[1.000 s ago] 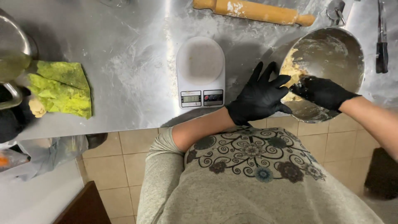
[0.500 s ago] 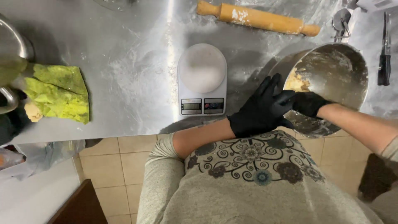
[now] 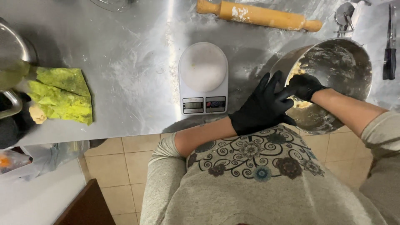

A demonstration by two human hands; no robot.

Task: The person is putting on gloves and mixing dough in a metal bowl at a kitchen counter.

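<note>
A tilted steel mixing bowl (image 3: 346, 62) with pale dough (image 3: 296, 71) inside rests at the counter's near edge on the right. My left hand (image 3: 260, 108), in a black glove, presses flat against the bowl's outer wall with fingers spread. My right hand (image 3: 304, 86), also gloved in black, reaches inside the bowl and is curled on the dough. A white kitchen scale (image 3: 203, 79) with a floured round platform stands just left of the bowl.
A wooden rolling pin (image 3: 258, 16) lies at the back. A yellow-green cloth (image 3: 62, 95) lies at the left, beside a metal pot (image 3: 12, 62). A knife (image 3: 389, 46) lies at the far right. The steel counter (image 3: 125, 54) is dusted with flour.
My right hand has gone deeper into the bowl onto the dough. The left hand shifted slightly along the bowl's outer side. The view moved a little.
</note>
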